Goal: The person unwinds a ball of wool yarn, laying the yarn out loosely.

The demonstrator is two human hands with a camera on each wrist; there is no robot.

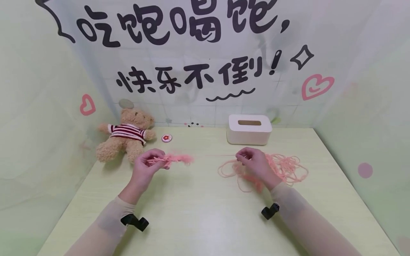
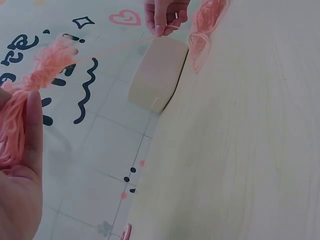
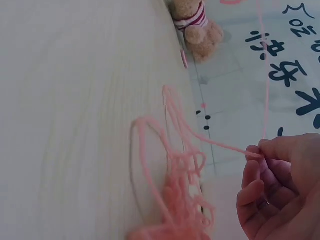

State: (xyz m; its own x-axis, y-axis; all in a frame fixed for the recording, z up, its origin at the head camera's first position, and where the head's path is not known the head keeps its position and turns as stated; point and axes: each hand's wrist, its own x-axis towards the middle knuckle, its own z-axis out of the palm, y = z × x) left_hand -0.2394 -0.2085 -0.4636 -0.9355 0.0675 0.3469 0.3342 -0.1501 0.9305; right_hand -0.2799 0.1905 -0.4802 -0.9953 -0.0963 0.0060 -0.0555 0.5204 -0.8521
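My left hand [image 1: 148, 165] grips a bundle of pink yarn [image 1: 179, 159] above the left half of the table; in the left wrist view the looped bundle [image 2: 47, 67] sticks out past the fingers. A single strand runs from it, stretched to the right. Between thumb and forefinger my right hand [image 1: 254, 163] pinches that strand [image 3: 266, 95]. Below and beside the right hand lies a loose, looped pile of pink yarn [image 1: 288, 167] on the table, partly hidden by the hand and wrist. From the pinch, the strand carries on down to this pile.
A white tissue box [image 1: 250, 138] stands at the back, behind the right hand. At the back left sits a teddy bear [image 1: 128, 133] in a striped top, with a small round badge [image 1: 167, 138] beside it. Printed cloth walls surround the pale table [image 1: 205, 213].
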